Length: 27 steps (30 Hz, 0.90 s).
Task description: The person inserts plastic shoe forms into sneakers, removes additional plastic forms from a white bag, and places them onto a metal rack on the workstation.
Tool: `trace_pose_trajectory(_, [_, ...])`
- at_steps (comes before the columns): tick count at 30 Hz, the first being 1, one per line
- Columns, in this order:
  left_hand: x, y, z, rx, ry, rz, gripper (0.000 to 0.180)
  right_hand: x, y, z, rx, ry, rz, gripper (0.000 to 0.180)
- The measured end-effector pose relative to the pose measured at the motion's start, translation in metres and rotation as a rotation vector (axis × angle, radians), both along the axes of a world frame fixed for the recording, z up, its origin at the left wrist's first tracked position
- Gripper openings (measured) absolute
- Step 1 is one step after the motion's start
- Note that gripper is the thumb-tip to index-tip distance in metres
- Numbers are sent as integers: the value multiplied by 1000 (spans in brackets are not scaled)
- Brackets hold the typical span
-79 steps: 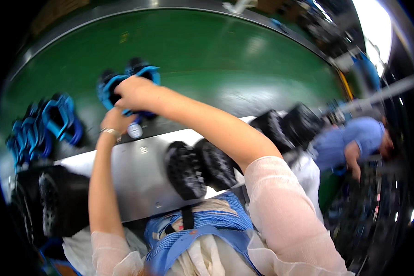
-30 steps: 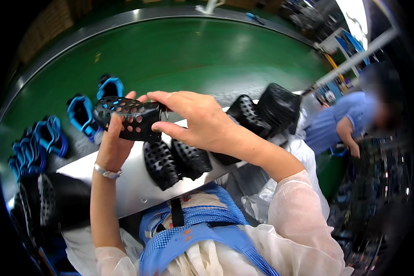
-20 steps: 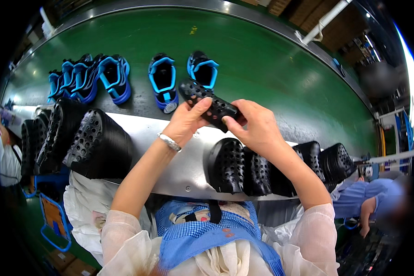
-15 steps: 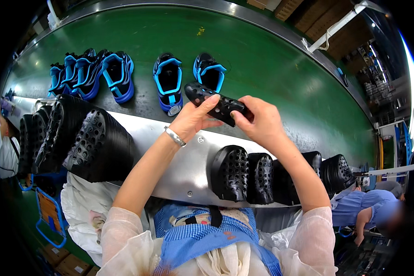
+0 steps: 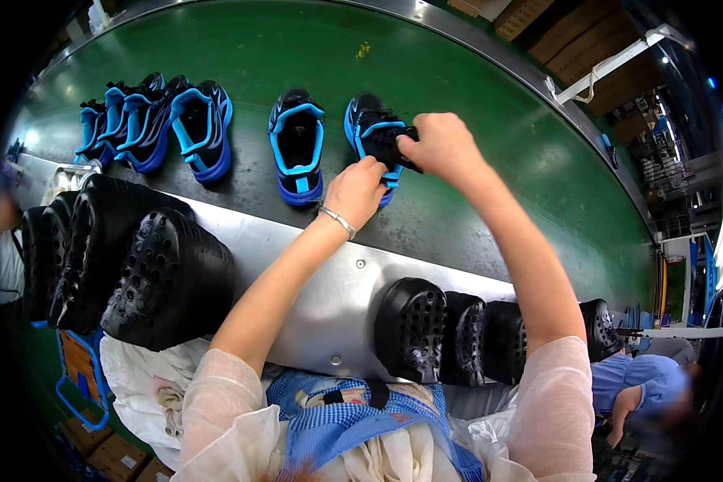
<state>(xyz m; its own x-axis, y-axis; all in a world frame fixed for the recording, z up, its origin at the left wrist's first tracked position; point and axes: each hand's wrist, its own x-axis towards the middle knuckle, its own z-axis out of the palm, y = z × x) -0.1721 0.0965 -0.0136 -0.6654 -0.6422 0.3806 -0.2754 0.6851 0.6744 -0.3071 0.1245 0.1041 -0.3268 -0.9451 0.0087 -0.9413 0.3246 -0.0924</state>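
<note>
My right hand (image 5: 446,147) grips a black perforated plastic shoe insert (image 5: 384,145), whose front end is inside the opening of a black and blue sneaker (image 5: 365,111). At the heel of that sneaker is my left hand (image 5: 357,193), its fingers closed on the back edge. To the left stands another sneaker (image 5: 299,132) of the same kind, toe pointing away, with nothing visible inside. Stacks of black inserts (image 5: 410,329) line the metal ledge below my right forearm.
Several more sneakers (image 5: 202,132) sit on the green belt (image 5: 474,104) at the left. Taller insert stacks (image 5: 173,277) occupy the ledge's left end. The bare metal ledge (image 5: 313,297) runs along the near side. Another person (image 5: 643,386) is at the far right.
My right hand has brought the insert to the right sneaker, and its front end is now inside the opening. My left hand has let go of the insert and moved to the sneaker's heel.
</note>
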Motion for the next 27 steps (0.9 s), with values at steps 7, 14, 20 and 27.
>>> trace_pose_trajectory(7, [-9, -11, 2, 156, -293, -44, 16, 16, -32, -67, -56, -90, -80, 29])
trace_pose_trajectory(14, [-26, -40, 18, 389, -786, -274, 30, 6, -54, -100, -37, -176, -137, 17])
trace_pose_trajectory(20, [-28, -41, 15, 362, -867, -241, 34, 6, -63, -114, -114, -184, -125, 15])
trace_pose_trajectory(27, [-25, -22, 8, 55, -670, -84, 31, 3, -46, -83, 59, -307, -122, 23])
